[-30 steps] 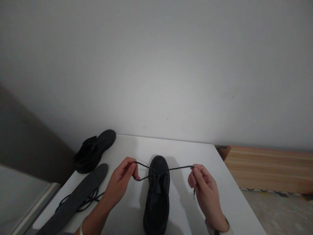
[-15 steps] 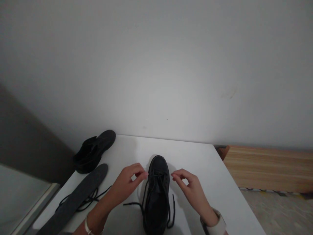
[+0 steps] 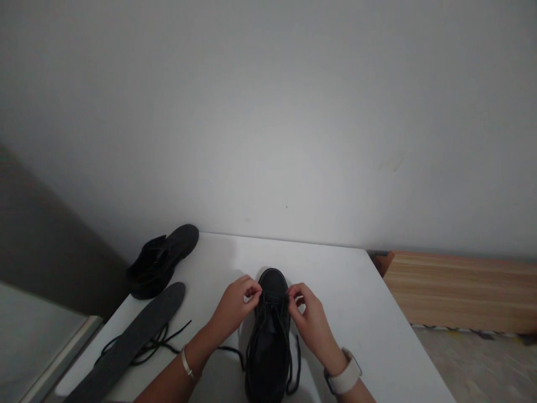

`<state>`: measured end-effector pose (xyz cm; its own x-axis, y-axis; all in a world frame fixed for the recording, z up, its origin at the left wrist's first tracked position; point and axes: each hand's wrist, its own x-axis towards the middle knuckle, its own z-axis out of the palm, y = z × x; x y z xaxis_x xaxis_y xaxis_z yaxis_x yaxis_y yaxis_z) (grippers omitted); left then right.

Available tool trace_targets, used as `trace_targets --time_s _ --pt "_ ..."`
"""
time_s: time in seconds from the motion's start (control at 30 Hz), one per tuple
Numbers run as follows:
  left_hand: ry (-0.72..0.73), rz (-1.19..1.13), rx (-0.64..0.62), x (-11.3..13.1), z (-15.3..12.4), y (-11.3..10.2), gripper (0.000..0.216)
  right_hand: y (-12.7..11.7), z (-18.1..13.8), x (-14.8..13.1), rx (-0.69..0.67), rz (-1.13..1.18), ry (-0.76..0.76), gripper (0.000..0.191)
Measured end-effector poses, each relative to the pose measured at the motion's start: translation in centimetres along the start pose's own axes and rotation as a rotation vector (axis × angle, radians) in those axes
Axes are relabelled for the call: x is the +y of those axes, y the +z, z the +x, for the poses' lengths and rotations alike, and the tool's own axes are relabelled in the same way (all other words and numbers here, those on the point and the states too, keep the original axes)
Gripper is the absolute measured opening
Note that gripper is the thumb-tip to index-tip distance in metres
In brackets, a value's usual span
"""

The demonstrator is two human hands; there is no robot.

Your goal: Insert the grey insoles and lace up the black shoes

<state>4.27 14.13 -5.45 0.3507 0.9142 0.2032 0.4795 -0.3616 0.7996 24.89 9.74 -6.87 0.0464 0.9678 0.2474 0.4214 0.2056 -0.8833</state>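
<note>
A black lace-up shoe (image 3: 268, 358) stands on the white table with its toe pointing away from me. My left hand (image 3: 242, 296) pinches at the left side of the front lacing, just behind the toe cap. Opposite it, my right hand (image 3: 308, 313) pinches at the right side. Both hands appear to be closed on the shoelace (image 3: 274, 300) where it crosses the shoe's front, though the fingertips partly hide it. The lace's loose right end (image 3: 298, 364) lies beside the shoe, and its left end (image 3: 230, 349) trails out under my left forearm.
At the table's back left lies another black shoe (image 3: 161, 260). Nearer me, a dark grey insole (image 3: 138, 330) rests over a loose black lace (image 3: 157, 342). The white table (image 3: 356, 308) meets a pale wall behind. A wooden board (image 3: 448, 291) stands beyond its right edge.
Both hands have moved inward from either side of the shoe, and their fingertips now touch it at the front lacing.
</note>
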Motion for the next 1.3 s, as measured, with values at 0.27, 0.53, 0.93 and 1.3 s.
trace_targets --time_s 0.27,0.53,0.93,1.3 --pt "0.023 -0.011 0.046 0.1 0.3 -0.3 0.009 -0.1 0.1 0.3 0.022 0.038 -0.027 0.014" --pt "0.013 -0.101 0.063 0.4 -0.1 -0.6 0.013 -1.2 -0.1 0.3 0.150 0.122 0.013 0.014" --pt "0.079 0.014 0.065 2.5 -0.7 -5.1 0.015 -3.9 0.2 -2.0 0.332 0.075 -0.044 0.018" --pt "-0.067 0.011 0.428 5.5 -0.3 -11.6 0.032 -8.9 1.7 -4.5 0.658 0.279 -0.072 0.023"
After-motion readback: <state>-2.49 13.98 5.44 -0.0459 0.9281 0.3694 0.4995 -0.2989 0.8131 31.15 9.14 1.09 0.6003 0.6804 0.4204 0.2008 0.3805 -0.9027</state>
